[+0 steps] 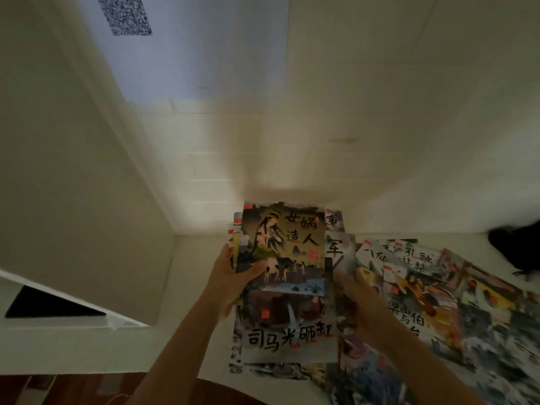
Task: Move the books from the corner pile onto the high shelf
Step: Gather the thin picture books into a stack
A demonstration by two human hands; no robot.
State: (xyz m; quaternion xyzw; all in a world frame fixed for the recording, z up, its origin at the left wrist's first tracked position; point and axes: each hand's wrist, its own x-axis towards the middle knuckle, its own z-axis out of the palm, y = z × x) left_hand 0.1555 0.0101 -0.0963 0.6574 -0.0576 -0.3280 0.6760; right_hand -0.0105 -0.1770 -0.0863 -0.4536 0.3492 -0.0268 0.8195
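— Left hand (230, 283)?
— Gripping a small stack of picture books (282, 247), thumb curled over the lower left of the top cover, remaining fingers hidden behind the stack. Held tilted up off the surface, in front of the wall corner.

— Top cover?
— Dark, a long-haired figure, brushed black characters at upper right. Edges of a few more thin books fanned out just beyond the thumb, on the stack's left side.

— Right hand (358, 302)?
— Blurred. Laid at the right edge of the held stack, fingers (343, 277) reaching up along it. Cannot tell whether pinching a book or only resting against it.

— Below the fingers?
— Another book flat on the white ledge (187, 340), cover with a row of large black characters (289, 337), lying under both wrists and partly covered by the held stack.

— Right of the right-hand fingers?
— Rest of the pile (432, 293) — several colourful covers spread and overlapping, sliding toward the right edge of view, much of it smeared.

— Further out?
— A dark object (514, 249) well past the pile at far right, too blurred to name. A sheet with a QR code (125, 14) high on the wall, far above the fingertips. A black triangular shape (43, 305) well to the left of the left hand.
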